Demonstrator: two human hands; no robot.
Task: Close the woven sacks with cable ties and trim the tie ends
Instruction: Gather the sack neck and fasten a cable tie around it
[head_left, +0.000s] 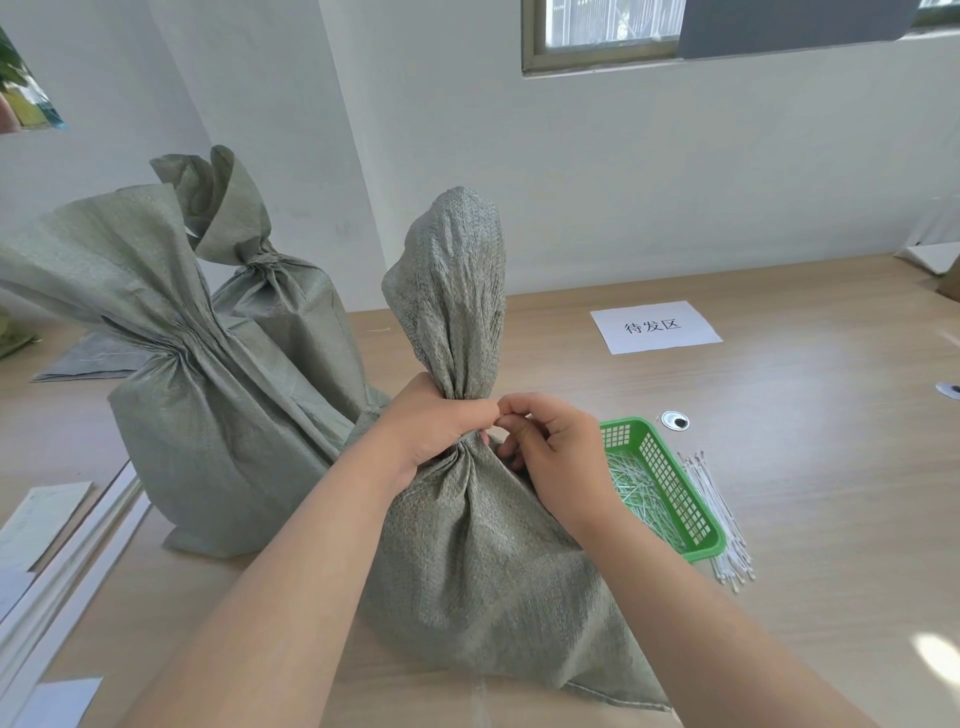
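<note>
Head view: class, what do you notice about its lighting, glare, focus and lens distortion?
Head view, light: soft, even daylight, faint shadows beside the front sack. Head view, glare: one bright patch on the table at lower right. Head view, focus: sharp throughout, the paper sign legible. Head view, distortion: wide-angle stretch enlarges the forearms and tilts the window frame.

The sacks (467, 571) are all grey-green with a fine woven pattern. The tabletop (805, 467) is pale wood grain. Toward its right edge, the basket (670, 467) is bright green with a grid of holes. The bits (639, 493) inside seem white. The cable ties (722, 519) beside it are white. The paper sheet (654, 327) is white with black characters.
</note>
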